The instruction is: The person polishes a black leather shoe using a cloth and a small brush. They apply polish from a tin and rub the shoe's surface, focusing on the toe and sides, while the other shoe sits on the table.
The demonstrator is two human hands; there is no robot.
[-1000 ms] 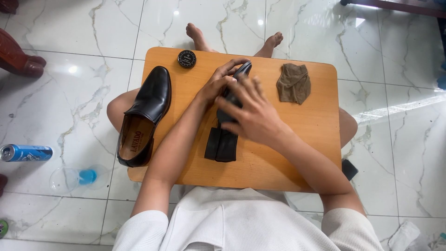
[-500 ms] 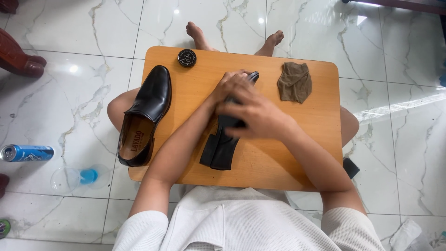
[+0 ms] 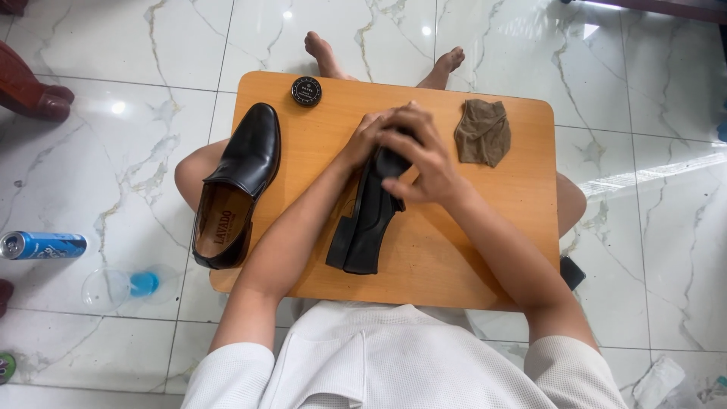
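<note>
- Fingers (image 3: 409, 132) of the right hand (image 3: 420, 163) are curled over the toe end of the black shoe (image 3: 367, 220), closed on it from above, with the thumb tucked round the near side.
- Left hand (image 3: 365, 136) is wrapped around the same toe end from the other side, its fingers shut on the shoe too, so both hands meet right at the tip.
- That shoe sits around the middle of the wooden surface (image 3: 485, 227), tipped on its side with the sole and heel showing, heel end pointing back toward the person's lap.
- So the toe is buried under the fingers and the whole heel half sticks out free below them.
- What could go wrong, just my guess: all the grip is at one end, so the heel could swing or the shoe could roll flat if either hand loosens.
- Also the surface looks balanced on the person's knees, so pressing hard on the toe might rock it.
- If that happens, the second black shoe (image 3: 235, 189) is the risk: it sits at the left edge of the surface, heel hanging slightly over.
- Round polish tin (image 3: 306, 92) is at the far edge of the surface, brownish cloth (image 3: 482, 132) at the far right.
- Off the surface, on the floor to the left: a blue can (image 3: 42, 245).
</note>
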